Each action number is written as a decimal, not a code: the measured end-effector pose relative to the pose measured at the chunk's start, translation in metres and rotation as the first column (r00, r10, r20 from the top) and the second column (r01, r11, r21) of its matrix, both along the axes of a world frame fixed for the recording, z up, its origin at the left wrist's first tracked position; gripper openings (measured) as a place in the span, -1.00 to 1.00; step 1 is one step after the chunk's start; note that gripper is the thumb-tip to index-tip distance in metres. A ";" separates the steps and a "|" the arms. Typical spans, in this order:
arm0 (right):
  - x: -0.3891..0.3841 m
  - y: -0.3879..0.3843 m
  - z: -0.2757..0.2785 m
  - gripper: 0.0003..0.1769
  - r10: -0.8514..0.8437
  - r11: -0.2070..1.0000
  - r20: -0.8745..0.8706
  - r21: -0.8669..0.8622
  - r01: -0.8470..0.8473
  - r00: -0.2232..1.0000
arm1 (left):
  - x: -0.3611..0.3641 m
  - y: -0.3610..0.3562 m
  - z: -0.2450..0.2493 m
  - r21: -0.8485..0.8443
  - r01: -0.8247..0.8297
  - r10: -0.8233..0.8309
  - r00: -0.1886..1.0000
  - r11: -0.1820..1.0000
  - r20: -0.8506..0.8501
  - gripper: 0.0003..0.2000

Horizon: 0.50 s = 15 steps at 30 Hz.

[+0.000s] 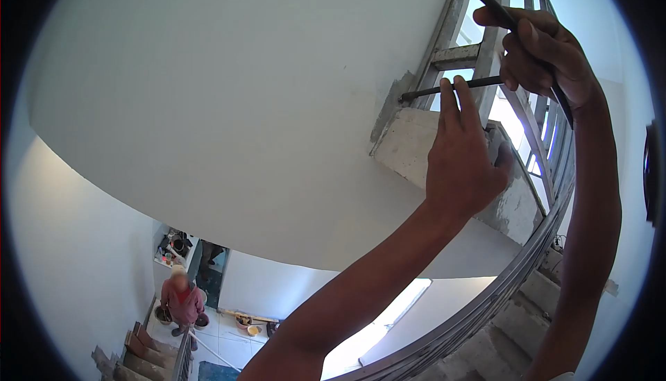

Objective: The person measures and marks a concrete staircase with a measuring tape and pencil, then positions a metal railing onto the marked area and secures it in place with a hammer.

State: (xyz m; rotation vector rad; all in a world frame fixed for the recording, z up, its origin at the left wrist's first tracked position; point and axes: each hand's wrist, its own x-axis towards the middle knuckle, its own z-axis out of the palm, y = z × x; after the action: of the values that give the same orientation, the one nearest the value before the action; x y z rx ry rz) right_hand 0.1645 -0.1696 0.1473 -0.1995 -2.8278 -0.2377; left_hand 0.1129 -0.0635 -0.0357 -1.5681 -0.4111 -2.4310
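Note:
My right hand [548, 51] is closed round a dark metal bar [494, 7] that slants down past my wrist. A thinner dark rod [423, 93] runs from this hand leftward to the wall beside the railing; whether it joins the bar is hidden by my fingers. My left hand [465, 152] is raised below it, index and middle fingers stretched out and touching the rod, thumb apart. Behind my left hand is a rough concrete ledge [406, 141]. The metal railing [491, 44] rises above the ledge, and a grey patch [392, 107] marks the wall at the rod's far end.
A curved handrail [479, 291] sweeps along below my arms, beside concrete steps [517, 325]. Far below, a person [182, 298] stands on a tiled floor near buckets [163, 314] and more stairs [146, 357]. The large white curved wall [229, 103] fills the left.

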 end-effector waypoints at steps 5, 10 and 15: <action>-0.004 0.003 0.001 -0.32 0.004 1.000 0.015 -0.022 -0.004 1.000 | 0.000 0.000 0.000 -0.002 0.020 -0.020 1.000 1.000 -0.017 0.05; -0.007 0.014 0.008 -0.33 0.049 0.999 0.107 0.016 -0.051 0.993 | 0.001 0.003 -0.001 0.054 -0.092 0.091 0.996 0.994 0.025 -0.01; -0.018 0.002 0.004 -0.34 -0.033 0.999 0.225 -0.006 0.035 0.974 | 0.001 -0.001 -0.005 0.030 -0.131 0.131 0.991 0.991 -0.004 0.02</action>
State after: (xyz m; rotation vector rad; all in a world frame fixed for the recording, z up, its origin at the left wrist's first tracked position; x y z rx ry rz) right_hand 0.1463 -0.1676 0.1513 -0.2374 -3.0527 -0.2694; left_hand 0.1141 -0.0648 -0.0403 -1.4863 -0.4597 -2.3230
